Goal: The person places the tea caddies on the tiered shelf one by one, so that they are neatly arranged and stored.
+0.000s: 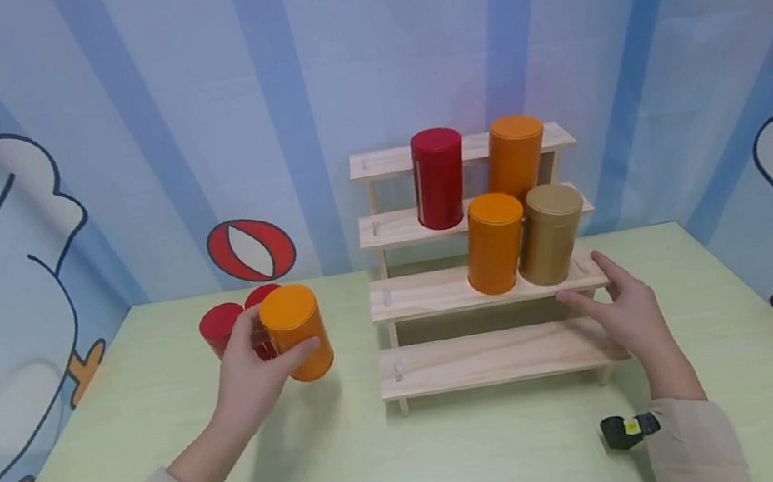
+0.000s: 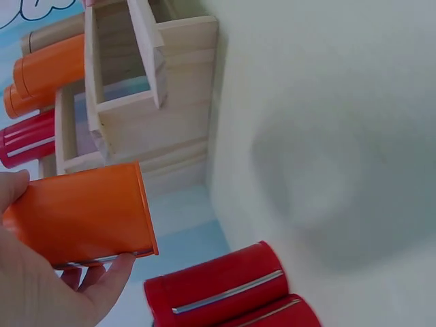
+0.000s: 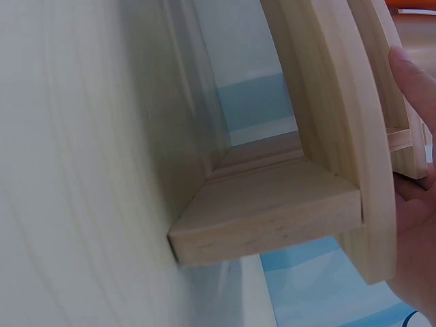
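My left hand (image 1: pixel 251 379) grips an orange cylindrical canister (image 1: pixel 298 335) with a flat lid, held upright above the table; in the left wrist view the canister's side (image 2: pixel 82 214) shows between thumb and fingers. Behind that hand stand two red canisters (image 1: pixel 219 325), partly hidden by it. My right hand (image 1: pixel 631 312) holds the right end of a shelf board on the stepped wooden rack (image 1: pixel 503 356). In the right wrist view its thumb (image 3: pixel 412 75) lies along the board edge, and the other fingers are partly hidden behind the wood.
A gold canister (image 1: pixel 550 236) and an orange one (image 1: pixel 496 245) stand on the second shelf from the bottom. Higher up are a red canister (image 1: pixel 440 179) and another orange canister (image 1: pixel 517 155). The pale table (image 1: pixel 408 473) ends at a blue striped backdrop (image 1: pixel 364 51).
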Action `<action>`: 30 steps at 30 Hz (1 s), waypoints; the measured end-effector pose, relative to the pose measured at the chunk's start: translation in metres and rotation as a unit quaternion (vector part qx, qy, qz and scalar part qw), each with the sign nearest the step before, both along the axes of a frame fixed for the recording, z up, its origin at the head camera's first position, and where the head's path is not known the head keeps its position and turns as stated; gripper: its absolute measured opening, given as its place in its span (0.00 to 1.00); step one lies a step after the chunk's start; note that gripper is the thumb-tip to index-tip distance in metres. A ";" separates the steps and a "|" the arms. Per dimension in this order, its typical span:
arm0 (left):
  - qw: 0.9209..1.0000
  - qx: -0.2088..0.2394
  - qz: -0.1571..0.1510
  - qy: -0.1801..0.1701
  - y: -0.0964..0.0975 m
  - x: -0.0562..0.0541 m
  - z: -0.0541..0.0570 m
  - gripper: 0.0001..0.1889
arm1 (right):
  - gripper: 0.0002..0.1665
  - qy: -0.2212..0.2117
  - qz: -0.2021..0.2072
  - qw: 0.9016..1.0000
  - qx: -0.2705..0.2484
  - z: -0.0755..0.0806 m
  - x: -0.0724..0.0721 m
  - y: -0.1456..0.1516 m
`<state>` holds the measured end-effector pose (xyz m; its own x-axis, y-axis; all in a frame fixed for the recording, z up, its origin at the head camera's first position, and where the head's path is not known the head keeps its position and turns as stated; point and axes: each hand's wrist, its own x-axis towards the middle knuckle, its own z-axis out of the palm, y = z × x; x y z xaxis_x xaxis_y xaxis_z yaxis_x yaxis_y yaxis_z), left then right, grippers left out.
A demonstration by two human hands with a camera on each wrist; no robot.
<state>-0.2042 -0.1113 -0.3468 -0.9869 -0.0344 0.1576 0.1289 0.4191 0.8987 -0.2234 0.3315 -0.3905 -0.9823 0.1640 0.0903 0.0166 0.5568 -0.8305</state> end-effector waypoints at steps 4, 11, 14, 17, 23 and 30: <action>1.000 -0.015 -0.012 0.014 0.007 -0.003 0.012 0.36 | 0.61 0.000 -0.002 1.000 0.000 -0.001 0.000 0.000; 0.999 -0.010 -0.034 0.015 0.018 -0.004 0.032 0.36 | 0.61 0.001 0.005 1.000 0.001 -0.001 0.000 0.000; 0.999 -0.011 -0.044 0.026 0.025 -0.007 0.041 0.36 | 0.62 0.002 0.003 1.000 0.002 0.000 0.000 0.001; 0.998 -0.016 -0.049 0.034 0.036 -0.010 0.049 0.35 | 0.62 0.003 0.000 1.000 0.000 0.001 0.000 0.001; 0.998 -0.005 -0.063 0.027 0.059 -0.016 0.060 0.36 | 0.62 0.002 0.002 1.000 0.001 0.001 -0.001 0.001; 0.995 0.014 -0.091 0.040 0.082 -0.026 0.060 0.35 | 0.61 -0.002 0.001 1.000 0.003 0.000 -0.001 0.001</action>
